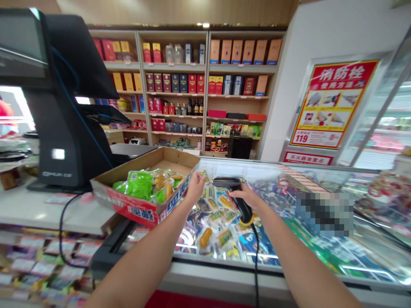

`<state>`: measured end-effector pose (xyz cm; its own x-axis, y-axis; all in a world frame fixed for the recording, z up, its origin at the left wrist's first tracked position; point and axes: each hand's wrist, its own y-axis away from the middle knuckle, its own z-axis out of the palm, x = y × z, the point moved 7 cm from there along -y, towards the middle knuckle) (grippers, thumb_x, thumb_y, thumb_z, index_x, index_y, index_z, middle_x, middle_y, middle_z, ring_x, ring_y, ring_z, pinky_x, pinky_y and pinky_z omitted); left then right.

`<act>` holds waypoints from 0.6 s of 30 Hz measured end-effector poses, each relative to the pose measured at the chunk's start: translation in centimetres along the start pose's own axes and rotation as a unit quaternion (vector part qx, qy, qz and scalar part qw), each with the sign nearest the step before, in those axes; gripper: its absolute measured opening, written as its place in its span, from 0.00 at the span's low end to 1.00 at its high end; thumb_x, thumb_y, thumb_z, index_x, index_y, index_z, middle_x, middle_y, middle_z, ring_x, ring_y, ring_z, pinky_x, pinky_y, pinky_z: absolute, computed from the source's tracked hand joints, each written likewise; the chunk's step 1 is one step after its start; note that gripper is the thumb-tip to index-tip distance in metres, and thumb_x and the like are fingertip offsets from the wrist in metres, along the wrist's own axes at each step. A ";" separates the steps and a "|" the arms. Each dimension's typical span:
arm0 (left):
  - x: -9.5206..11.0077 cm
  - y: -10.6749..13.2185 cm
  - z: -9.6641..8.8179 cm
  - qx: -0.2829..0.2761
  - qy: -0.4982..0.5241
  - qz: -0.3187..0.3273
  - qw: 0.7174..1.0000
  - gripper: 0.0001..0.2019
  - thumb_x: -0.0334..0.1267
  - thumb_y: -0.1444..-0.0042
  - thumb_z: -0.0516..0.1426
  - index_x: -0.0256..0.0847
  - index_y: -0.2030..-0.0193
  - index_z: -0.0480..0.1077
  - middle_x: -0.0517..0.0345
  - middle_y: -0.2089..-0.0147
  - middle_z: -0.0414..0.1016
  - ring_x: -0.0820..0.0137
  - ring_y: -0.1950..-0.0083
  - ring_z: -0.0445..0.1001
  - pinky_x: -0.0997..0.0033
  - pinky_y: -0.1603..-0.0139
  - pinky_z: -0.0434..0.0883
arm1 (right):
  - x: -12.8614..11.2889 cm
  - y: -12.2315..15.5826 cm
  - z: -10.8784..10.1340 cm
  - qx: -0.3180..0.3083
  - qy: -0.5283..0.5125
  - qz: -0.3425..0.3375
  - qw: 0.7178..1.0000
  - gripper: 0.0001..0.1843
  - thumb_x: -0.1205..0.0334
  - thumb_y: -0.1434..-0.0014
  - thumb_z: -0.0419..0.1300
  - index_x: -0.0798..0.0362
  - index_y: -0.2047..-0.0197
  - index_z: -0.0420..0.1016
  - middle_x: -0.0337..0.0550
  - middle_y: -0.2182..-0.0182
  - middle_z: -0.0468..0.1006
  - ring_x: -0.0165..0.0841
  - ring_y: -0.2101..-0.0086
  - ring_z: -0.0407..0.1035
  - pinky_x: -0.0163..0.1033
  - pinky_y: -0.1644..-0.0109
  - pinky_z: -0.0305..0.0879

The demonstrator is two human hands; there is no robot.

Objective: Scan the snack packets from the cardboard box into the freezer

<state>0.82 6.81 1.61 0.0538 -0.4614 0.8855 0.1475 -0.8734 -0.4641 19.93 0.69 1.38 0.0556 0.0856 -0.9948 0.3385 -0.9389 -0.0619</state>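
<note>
Closest in, two bare forearms converging over the counter's front edge, a black cable [256, 256] hanging down between them. Up that cable: the scanner [226, 183], gripped in the right hand [248, 197], fingers wrapped tight round the handle. Trigger finger hidden underneath, so no telling whether pressed. Long axis of the scanner slanting from the yellow-ringed butt at lower right to the flat black head at upper left.

Just beside that head, to its left: a small packet [204, 174], pinched by its lower edge between thumb and fingertips of the left hand [194, 187] and held up above the glass rather than lying on it. Packet and scanner head near each other, apparently not touching. Left hand plainly the nearer to the packet; right hand across the gap, with the head end of the scanner the part closest to it.

Below both hands, a loose pile of snack packets [214, 229] spread over the freezer lid [305, 252], yellow and green wrappers overlapping. Left of the left hand, close by but with contact impossible to judge, a cardboard box [144, 211] set where counter meets freezer, holding green packets [139, 185].

Further left, a black till terminal [64, 128] on the white counter [32, 209]. Beyond, along the back wall, wooden shelves [175, 66] of red, yellow and blue boxes and bottles — and off to the right, a red poster [334, 102] on the white wall.
</note>
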 end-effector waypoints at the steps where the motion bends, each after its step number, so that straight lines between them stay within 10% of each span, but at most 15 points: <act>1: 1.2 0.0 -0.5 0.009 -0.045 0.030 0.998 0.07 0.37 0.47 0.56 0.41 0.70 0.60 0.65 0.74 0.67 0.73 0.71 0.68 0.71 0.65 0.68 | -0.6 -0.1 0.2 0.003 -0.009 -0.007 1.000 0.11 0.57 0.58 0.65 0.56 0.74 0.72 0.39 0.83 0.73 0.29 0.84 0.65 0.35 0.81 0.63; 9: 11.2 -1.4 -8.1 0.106 -0.292 0.094 0.946 0.08 0.41 0.43 0.54 0.40 0.61 0.68 0.52 0.63 0.77 0.62 0.59 0.75 0.66 0.56 0.68 | -6.9 -1.9 4.9 -0.028 0.006 -0.057 0.998 0.09 0.59 0.60 0.65 0.56 0.76 0.72 0.40 0.84 0.73 0.30 0.85 0.65 0.35 0.83 0.61; 18: 10.6 -2.4 -12.1 0.120 -0.384 0.094 0.911 0.16 0.36 0.44 0.54 0.33 0.50 0.71 0.39 0.46 0.75 0.55 0.43 0.72 0.55 0.39 0.65 | -7.6 -4.2 9.1 -0.030 -0.001 -0.058 0.998 0.07 0.61 0.59 0.63 0.56 0.80 0.71 0.41 0.85 0.72 0.31 0.85 0.65 0.36 0.83 0.64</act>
<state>-10.93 2.18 11.86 0.7616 -0.2750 0.5869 0.2699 -0.6886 -0.6730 9.56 0.96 8.50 0.0103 0.1926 -0.9812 0.3973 -0.9013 -0.1727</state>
